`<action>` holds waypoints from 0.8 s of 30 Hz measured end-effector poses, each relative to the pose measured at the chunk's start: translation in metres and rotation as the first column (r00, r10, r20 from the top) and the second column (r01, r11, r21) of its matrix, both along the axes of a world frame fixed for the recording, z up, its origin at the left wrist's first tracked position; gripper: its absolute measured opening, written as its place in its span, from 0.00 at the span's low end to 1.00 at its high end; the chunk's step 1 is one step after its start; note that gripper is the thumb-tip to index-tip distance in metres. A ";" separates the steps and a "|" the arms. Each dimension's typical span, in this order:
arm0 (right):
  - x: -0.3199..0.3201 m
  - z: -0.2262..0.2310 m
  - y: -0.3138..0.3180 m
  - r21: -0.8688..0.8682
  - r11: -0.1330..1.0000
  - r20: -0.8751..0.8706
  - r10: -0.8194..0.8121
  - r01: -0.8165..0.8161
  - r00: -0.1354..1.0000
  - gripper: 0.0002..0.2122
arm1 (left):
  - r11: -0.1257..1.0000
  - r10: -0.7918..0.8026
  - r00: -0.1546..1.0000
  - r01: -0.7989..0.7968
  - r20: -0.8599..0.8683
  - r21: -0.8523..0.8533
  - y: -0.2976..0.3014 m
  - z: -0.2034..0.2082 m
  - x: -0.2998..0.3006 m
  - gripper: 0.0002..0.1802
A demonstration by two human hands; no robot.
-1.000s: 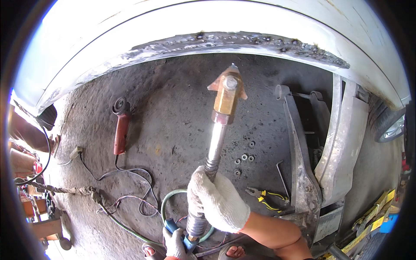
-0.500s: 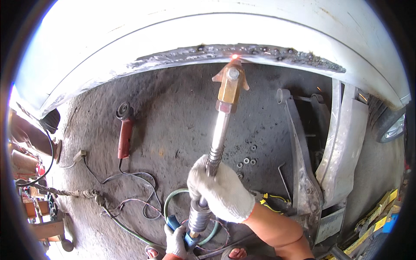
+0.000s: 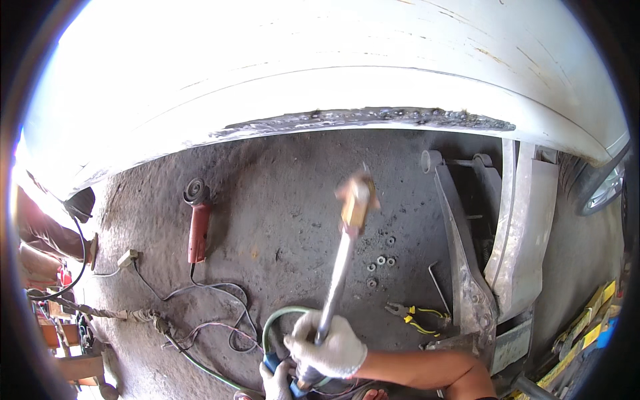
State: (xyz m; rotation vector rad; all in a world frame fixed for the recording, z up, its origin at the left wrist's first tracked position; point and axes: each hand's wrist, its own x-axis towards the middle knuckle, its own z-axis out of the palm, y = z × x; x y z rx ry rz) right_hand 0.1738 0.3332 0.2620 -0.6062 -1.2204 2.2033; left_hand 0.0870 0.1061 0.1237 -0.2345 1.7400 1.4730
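Observation:
My right hand, in a white knit glove, is closed around the shaft of a slide-hammer dent puller. Its copper-coloured head, slightly blurred, points away from me over the floor, apart from the car. My left hand, also gloved, grips the blue handle at the tool's near end, partly cut off by the lower edge. A green hose loops beside that handle. Beyond the tool, the white car body has a dark, bare, pitted strip along its lower edge.
A red angle grinder lies left on the concrete, trailing its cord. Several nuts, yellow-handled pliers and a bent rod lie right. A metal jack-like frame stands beside the car wheel. Someone's leg shows far left.
The puller's head has come away from the car's dark strip toward me, and the red glow at its tip is gone. Both hands have drawn nearer, still gripping the tool. The view has tilted upward.

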 end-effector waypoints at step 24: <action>-0.008 0.023 0.025 0.030 0.995 0.165 0.093 -0.099 0.982 0.06 | 0.999 0.054 0.997 -0.054 0.062 -0.004 0.038 0.057 0.011 0.25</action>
